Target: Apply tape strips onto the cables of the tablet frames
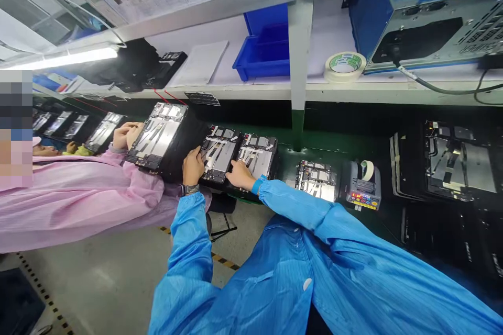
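Observation:
Just ahead of me lies an opened tablet-like device (218, 154) in a black frame, its circuit board, silver plates and ribbon cables exposed. My left hand (193, 167) is closed on its left edge, a dark watch on the wrist. At its lower right edge, my right hand (241, 175) has bent fingers against the frame. Close beside, a second opened device (257, 152) sits partly behind my right hand. Another similar device (316, 180) lies farther right, near a grey tape dispenser (363, 188) with a lit panel. My fingertips are partly hidden.
At left, a co-worker in a pink sleeve (78, 199) works beside a raised stack of devices (161, 136). More devices (458, 159) lie at right. The shelf above bears a blue bin (261, 57), a tape roll (345, 66) and a blue metal box (428, 15). A post (298, 63) stands ahead.

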`<state>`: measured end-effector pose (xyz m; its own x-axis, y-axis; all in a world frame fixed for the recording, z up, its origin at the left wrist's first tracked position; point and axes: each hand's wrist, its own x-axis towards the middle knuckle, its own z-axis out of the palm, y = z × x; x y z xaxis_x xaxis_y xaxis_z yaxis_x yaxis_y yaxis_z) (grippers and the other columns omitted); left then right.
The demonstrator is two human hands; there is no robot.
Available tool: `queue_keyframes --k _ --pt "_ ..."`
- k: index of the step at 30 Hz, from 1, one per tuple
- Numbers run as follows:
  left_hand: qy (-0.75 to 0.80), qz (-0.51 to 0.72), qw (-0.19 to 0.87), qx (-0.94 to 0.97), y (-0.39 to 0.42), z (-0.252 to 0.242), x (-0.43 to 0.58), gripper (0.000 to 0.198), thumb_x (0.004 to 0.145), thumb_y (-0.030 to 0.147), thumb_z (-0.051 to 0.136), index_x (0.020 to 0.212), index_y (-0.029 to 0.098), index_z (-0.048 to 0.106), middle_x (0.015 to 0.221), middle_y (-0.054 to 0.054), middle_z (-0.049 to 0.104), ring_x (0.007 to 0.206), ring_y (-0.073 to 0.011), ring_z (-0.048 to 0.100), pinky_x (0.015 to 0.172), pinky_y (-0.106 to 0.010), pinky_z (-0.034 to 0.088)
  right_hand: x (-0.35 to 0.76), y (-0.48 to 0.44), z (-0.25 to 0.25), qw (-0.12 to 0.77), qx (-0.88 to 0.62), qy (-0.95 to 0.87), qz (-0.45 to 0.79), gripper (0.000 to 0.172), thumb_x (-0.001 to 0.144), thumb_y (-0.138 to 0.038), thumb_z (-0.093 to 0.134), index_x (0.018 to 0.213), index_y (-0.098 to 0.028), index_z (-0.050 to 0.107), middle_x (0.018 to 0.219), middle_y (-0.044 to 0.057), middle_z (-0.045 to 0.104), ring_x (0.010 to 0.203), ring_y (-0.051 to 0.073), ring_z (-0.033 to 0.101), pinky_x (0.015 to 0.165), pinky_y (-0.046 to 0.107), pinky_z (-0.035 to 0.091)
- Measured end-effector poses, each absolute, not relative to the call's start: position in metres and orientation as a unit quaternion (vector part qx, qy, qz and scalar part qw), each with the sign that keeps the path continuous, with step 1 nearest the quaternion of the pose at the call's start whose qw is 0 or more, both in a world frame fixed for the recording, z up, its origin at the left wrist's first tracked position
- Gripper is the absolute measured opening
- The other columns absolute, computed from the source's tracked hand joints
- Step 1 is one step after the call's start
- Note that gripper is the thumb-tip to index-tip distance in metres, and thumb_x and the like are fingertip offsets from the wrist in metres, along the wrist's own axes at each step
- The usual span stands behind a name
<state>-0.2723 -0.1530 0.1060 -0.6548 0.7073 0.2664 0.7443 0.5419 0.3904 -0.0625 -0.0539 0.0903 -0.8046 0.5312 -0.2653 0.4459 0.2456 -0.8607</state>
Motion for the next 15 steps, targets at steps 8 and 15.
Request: queue_keyframes --k 8,15 --pt "-0.901 -0.184 0.052 -0.390 -0.136 0.096 -0.265 0.049 0.094 0.032 0.056 0.135 0.006 0.063 0.136 -0.021 0.069 0.127 -0.0321 0.064 0.116 -0.058 0.048 0.052 -0.036 0.088 0.175 -0.239 -0.729 0.616 0.032 0.095 -0.036 0.063 0.123 -0.027 0.078 0.101 0.003 0.076 0.087 0.020 0.066 0.083 0.035 0.055" --pt "-0.815 -0.309 -0.061 -0.486 -0.110 0.158 -0.121 0.043 0.100 0.047 0.056 0.143 0.049 0.059 0.144 0.011 0.065 0.132 -0.0255 0.065 0.118 -0.052 0.053 0.316 -0.058 -0.035 0.382 -0.675 -0.250 0.580 0.027 0.073 -0.045 0.084 0.074 -0.020 0.073 0.052 -0.002 0.052 0.047 0.013 0.041 0.041 0.027 0.029"
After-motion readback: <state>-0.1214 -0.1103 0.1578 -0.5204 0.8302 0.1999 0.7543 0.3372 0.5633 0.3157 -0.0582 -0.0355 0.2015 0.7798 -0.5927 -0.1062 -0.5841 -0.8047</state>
